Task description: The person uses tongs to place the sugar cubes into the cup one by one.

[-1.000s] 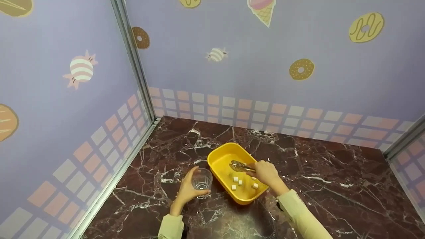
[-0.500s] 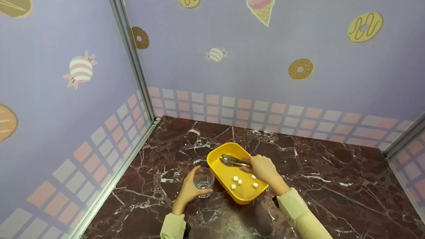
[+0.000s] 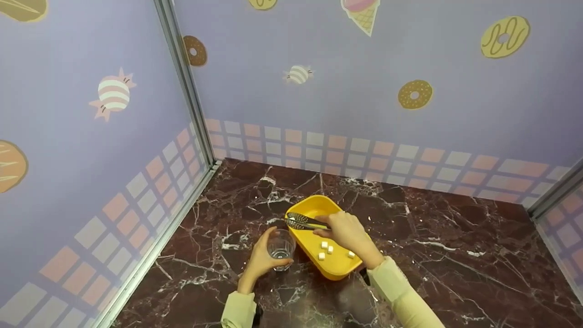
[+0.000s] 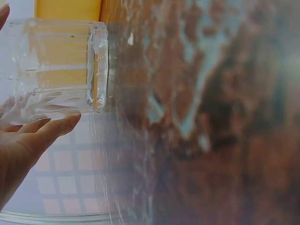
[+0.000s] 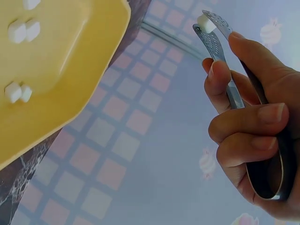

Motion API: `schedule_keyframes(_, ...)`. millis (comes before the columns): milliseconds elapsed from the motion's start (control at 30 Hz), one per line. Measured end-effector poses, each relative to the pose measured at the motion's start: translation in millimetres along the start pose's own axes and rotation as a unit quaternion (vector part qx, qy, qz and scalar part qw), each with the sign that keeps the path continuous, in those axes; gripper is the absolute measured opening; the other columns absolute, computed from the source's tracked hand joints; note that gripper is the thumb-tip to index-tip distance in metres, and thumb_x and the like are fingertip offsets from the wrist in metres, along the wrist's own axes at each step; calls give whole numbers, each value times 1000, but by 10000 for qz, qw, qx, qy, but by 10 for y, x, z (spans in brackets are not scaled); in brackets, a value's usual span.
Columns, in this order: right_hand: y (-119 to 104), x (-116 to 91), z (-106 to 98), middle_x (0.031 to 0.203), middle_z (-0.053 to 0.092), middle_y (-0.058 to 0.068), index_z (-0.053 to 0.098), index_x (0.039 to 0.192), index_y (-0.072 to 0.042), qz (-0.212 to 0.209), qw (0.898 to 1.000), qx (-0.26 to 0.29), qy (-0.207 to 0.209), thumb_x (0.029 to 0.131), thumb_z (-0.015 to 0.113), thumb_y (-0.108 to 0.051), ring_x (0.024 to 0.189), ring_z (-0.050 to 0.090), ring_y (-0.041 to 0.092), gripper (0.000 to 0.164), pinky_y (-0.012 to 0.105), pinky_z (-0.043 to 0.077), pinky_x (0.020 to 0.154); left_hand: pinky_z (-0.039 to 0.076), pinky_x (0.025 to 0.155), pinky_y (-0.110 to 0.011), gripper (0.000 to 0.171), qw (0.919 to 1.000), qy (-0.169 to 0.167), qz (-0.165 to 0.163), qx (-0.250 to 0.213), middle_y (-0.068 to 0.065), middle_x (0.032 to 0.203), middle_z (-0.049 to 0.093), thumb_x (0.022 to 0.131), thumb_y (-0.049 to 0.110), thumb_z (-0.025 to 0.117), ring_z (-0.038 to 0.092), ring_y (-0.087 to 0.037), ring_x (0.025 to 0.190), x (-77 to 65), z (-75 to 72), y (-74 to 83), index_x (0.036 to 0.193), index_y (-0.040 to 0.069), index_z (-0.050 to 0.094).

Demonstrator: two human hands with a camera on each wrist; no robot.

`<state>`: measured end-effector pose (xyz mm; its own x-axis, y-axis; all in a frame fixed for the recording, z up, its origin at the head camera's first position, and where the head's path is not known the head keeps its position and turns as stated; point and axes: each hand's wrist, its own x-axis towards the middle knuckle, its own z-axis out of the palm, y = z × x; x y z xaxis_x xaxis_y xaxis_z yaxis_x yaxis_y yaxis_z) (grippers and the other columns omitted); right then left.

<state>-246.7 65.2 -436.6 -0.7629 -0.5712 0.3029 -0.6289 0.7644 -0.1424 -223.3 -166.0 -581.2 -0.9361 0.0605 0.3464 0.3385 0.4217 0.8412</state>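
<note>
My left hand (image 3: 260,260) holds a clear drinking glass (image 3: 281,249) upright on the marble surface, thumb on the near side and fingers on the far side. In the left wrist view the glass (image 4: 61,68) appears sideways, its base against the surface. My right hand (image 3: 348,233) grips metal tongs (image 3: 298,221) with perforated tips. Between those tips sits one white cube (image 5: 205,23), clearest in the right wrist view. The tongs' tips are over the left rim of a yellow tray (image 3: 337,272), above and beside the glass. Several white cubes (image 3: 322,256) lie on the tray's floor.
The tray stands directly right of the glass on dark red marble (image 3: 455,264). A lilac wall (image 3: 255,100) rises behind and another (image 3: 59,150) on the left, joined by a metal corner post (image 3: 182,77).
My right hand has carried the tongs left, from inside the tray to over its left rim beside the glass. My left hand and the glass have shifted slightly right.
</note>
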Motion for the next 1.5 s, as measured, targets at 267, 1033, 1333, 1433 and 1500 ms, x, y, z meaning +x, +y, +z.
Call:
schedule_keyframes(267,-110,39,134,59,56,-6,66,84,-22,-158,9997,-24,-192,76,65,-40,51,50,13,19,27,36,43,43,91,-48,94,10000,42,-3,-70,-18,120,53,53,31,85,56,-33,104,-9,3,0,130,6,38)
schedule_keyframes(1033,-159,5,351,56,52,-6,60,70,-22,-365,9986,-110,-368,73,67,-42,50,50,15,21,29,34,40,43,89,-51,95,9999,-57,-147,10,-21,120,51,54,25,85,54,-37,104,-6,7,18,132,3,35)
schedule_keyframes(1333,-136,-5,271,60,56,-5,64,80,-23,-179,9990,32,-413,75,67,-40,56,54,17,18,28,34,41,44,90,-49,95,10000,-45,-54,-36,-18,120,53,54,36,84,54,-35,105,-7,-2,8,131,6,37)
schedule_keyframes(1433,-123,-9,237,61,57,-5,66,84,-22,-147,9989,108,-424,76,66,-39,53,51,15,19,26,32,40,43,91,-48,95,9999,-90,-142,-23,-18,120,52,54,32,84,55,-33,105,-6,-3,13,132,6,36)
schedule_keyframes(1500,-115,-12,213,61,57,-5,66,85,-21,-135,9989,153,-426,76,66,-38,52,49,13,20,24,30,41,42,92,-50,94,9997,-119,-173,-93,-20,120,51,56,28,84,54,-35,106,-9,-4,35,132,4,35)
